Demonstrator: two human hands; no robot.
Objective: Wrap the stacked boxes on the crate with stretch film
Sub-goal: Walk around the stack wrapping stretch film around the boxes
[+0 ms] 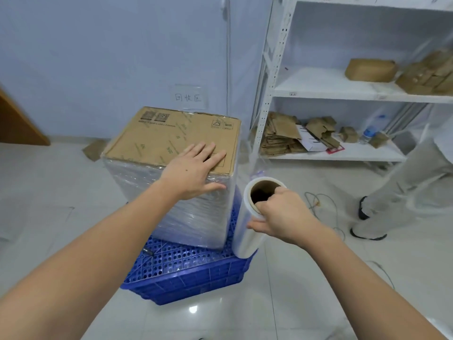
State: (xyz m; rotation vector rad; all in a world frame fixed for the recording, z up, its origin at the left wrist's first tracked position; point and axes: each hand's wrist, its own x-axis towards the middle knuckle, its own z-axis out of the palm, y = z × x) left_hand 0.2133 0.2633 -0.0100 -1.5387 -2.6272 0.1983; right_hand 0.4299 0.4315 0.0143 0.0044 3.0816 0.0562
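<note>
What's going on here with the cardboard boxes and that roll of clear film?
A person is wrapping a stack of brown cardboard boxes that stands on a blue perforated plastic crate. The left hand lies flat on the top box. The right hand grips a roll of clear stretch film by its cardboard core, beside the stack's right corner. The stack's sides are already covered in film; the top is bare.
</note>
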